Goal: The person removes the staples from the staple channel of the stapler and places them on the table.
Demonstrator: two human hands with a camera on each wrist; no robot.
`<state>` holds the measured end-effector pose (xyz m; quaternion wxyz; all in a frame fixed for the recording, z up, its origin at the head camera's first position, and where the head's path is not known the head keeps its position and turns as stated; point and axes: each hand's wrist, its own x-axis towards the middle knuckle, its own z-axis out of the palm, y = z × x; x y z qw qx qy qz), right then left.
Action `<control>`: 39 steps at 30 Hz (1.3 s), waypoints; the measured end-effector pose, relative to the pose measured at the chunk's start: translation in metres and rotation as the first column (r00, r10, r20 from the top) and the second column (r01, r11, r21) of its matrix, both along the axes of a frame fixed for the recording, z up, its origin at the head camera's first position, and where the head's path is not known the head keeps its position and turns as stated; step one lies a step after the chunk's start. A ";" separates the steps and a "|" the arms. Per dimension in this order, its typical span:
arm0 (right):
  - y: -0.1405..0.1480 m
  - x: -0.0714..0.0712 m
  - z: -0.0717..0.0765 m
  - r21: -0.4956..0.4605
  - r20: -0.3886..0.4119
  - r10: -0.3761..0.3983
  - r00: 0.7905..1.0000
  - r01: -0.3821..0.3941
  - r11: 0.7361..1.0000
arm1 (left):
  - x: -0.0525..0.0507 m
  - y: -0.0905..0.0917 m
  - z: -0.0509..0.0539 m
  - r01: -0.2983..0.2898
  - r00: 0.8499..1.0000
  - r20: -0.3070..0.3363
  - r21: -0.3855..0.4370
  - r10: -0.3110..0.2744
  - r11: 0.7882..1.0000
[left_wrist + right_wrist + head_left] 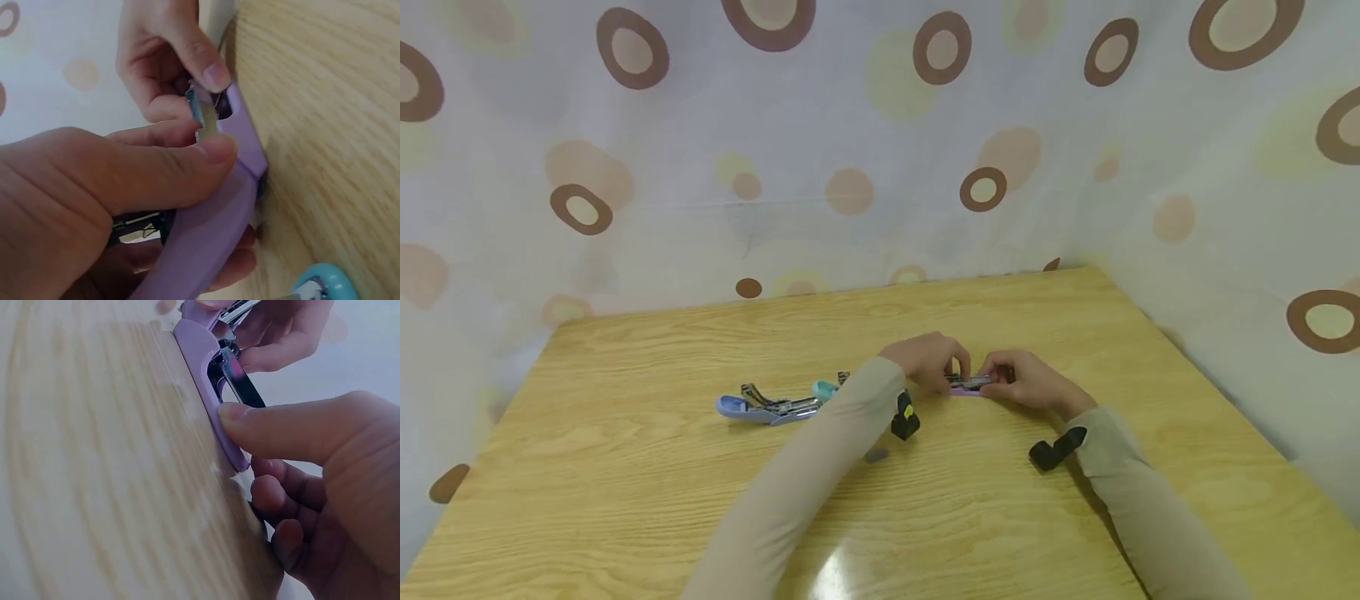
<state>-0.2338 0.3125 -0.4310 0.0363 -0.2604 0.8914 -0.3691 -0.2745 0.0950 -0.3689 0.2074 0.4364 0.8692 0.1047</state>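
A purple stapler [967, 392] lies opened out on the table between both hands. My left hand [931, 360] holds it, thumb across the purple casing [215, 212] and fingers curled round the far side in the left wrist view. My right hand [1028, 383] grips the other end, its thumb on the purple base [203, 362] beside the metal magazine [245, 381] in the right wrist view. The fingers partly hide the metal parts in the middle.
To the left lies a blue stapler [745, 408], also opened out. A teal stapler [824, 390] is partly behind my left sleeve [820, 467]. A patterned curtain [850, 142] borders the back and right of the wooden table [647, 500].
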 end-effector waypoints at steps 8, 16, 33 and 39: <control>0.004 0.003 -0.003 0.012 0.017 -0.016 1.000 0.016 1.000 | 0.001 0.006 0.002 -0.003 0.999 0.052 -0.050 0.006 0.999; 0.000 -0.001 0.002 0.004 0.012 0.004 1.000 -0.004 1.000 | 0.001 0.007 0.006 -0.036 0.999 0.001 -0.081 0.036 0.996; -0.011 0.001 0.003 -0.009 -0.167 0.131 0.977 -0.135 0.991 | 0.001 0.006 -0.001 -0.009 1.000 -0.016 -0.005 0.009 1.000; -0.019 0.003 0.005 0.029 -0.133 0.095 0.987 -0.092 0.995 | -0.001 0.004 -0.003 0.002 1.000 -0.026 0.009 -0.002 1.000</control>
